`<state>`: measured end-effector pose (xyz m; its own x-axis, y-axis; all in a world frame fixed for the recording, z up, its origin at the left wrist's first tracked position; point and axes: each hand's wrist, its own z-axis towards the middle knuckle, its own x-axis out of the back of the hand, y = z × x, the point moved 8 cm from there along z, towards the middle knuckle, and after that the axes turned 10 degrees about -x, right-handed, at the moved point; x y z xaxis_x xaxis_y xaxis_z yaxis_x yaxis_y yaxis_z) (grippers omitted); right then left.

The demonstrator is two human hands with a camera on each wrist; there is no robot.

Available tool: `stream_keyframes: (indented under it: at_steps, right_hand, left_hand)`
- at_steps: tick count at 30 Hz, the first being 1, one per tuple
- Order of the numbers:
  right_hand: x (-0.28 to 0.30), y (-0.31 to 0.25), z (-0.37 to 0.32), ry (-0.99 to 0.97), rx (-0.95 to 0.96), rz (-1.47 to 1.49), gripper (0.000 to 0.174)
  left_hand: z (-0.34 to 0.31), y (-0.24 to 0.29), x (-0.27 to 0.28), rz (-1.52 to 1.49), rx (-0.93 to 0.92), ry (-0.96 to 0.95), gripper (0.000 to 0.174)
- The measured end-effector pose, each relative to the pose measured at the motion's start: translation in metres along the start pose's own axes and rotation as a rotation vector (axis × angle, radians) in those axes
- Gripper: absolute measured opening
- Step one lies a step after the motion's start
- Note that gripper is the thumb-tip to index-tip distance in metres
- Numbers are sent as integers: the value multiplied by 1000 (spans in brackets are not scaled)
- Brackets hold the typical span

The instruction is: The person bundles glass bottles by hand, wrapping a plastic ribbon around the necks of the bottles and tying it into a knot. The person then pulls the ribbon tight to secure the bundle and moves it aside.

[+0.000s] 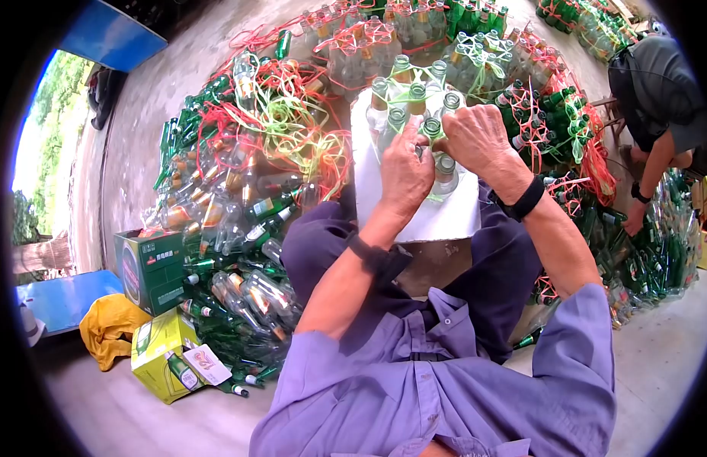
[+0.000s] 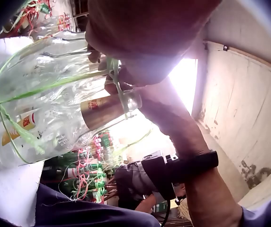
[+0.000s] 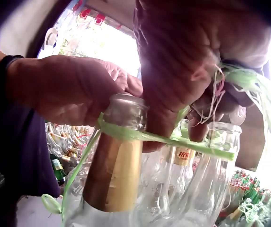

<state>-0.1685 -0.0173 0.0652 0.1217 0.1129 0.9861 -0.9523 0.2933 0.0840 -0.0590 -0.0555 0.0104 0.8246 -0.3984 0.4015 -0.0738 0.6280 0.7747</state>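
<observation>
Clear glass bottles (image 1: 445,179) (image 3: 111,175) stand grouped on a white board (image 1: 384,206), with green twine (image 1: 426,87) (image 2: 50,87) (image 3: 173,140) running around their necks. The left hand (image 1: 407,171) (image 2: 140,42) is at the near side of the necks, its fingertips pinching the twine. Just across from it, the right hand (image 1: 479,141) (image 3: 201,56) has its fingers curled round twine, with loose strands hanging from it. In the right wrist view the left hand (image 3: 74,85) lies against a gold-labelled neck. Some fingertips are hidden behind bottles and hands.
Tangled red and green twine (image 1: 292,114) lies on loose bottles (image 1: 231,221) at the left. Tied bottle bundles (image 1: 361,53) stand beyond the board. Two cartons (image 1: 151,266) and a yellow cloth (image 1: 113,327) are at lower left. Another person (image 1: 662,91) bends over green bottles at right.
</observation>
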Motion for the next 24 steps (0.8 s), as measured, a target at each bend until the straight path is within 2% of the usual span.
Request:
stream_keyframes:
  at_steps: [1,3,4,5,6,9,13,15,21,24]
  right_hand:
    - [1,1,-2,69,23,26,30]
    - [-7,8,-5,138,46,53,33]
    - [-4,9,-9,273,95,85,37]
    - [-1,11,-15,407,145,118,42]
    - [-1,12,-15,406,145,121,42]
    - [-8,18,-13,344,114,171,41]
    - [-7,20,-17,445,126,223,47]
    - [-6,21,-18,480,127,237,48]
    - [-9,25,-19,500,104,262,53]
    - [-9,26,-20,499,89,282,54]
  left_hand:
    - [-1,-5,-2,2,1,-1,46]
    - [1,12,2,161,-271,52,50]
    - [1,15,3,163,-270,51,50]
    - [0,9,0,98,-148,7,51]
    - [-1,6,-1,33,-26,-38,52]
    - [0,12,0,113,-66,-64,54]
    - [1,12,1,183,-53,-73,55]
    - [2,20,2,339,-97,-101,56]
    - [3,17,-1,397,-93,-169,64]
    - [5,17,0,404,-88,-175,59]
